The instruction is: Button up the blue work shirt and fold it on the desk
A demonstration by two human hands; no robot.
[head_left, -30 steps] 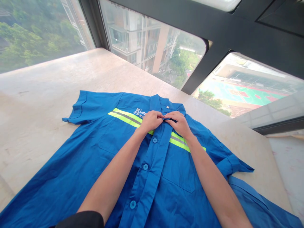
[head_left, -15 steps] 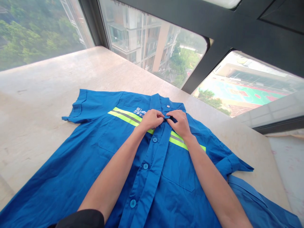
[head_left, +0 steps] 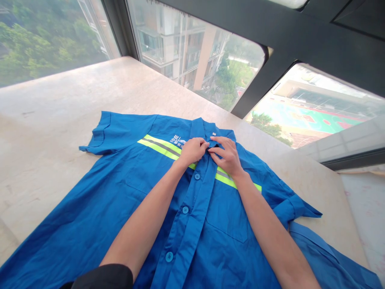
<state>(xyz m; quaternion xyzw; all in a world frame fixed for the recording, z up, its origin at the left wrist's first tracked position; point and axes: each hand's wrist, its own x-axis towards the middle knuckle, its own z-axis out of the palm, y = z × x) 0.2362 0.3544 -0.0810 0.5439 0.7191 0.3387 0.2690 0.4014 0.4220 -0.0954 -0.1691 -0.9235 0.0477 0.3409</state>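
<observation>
A blue short-sleeved work shirt lies front-up on a pale stone ledge, with a yellow-green and grey reflective stripe across the chest and blue buttons down its placket. Both hands meet at the top of the placket, just below the collar. My left hand is closed, pinching the left edge of the placket. My right hand pinches the right edge with thumb and forefinger, its other fingers partly stretched. The button between them is hidden.
Large windows with dark frames run along the far side of the ledge, overlooking buildings, trees and a sports court. A second ledge surface lies at the right. The shirt's right sleeve reaches toward the ledge's right edge.
Both hands have stayed at the top of the placket, shifting slightly toward the collar. The right hand's fingers have spread a little. The camera has tipped slightly.
</observation>
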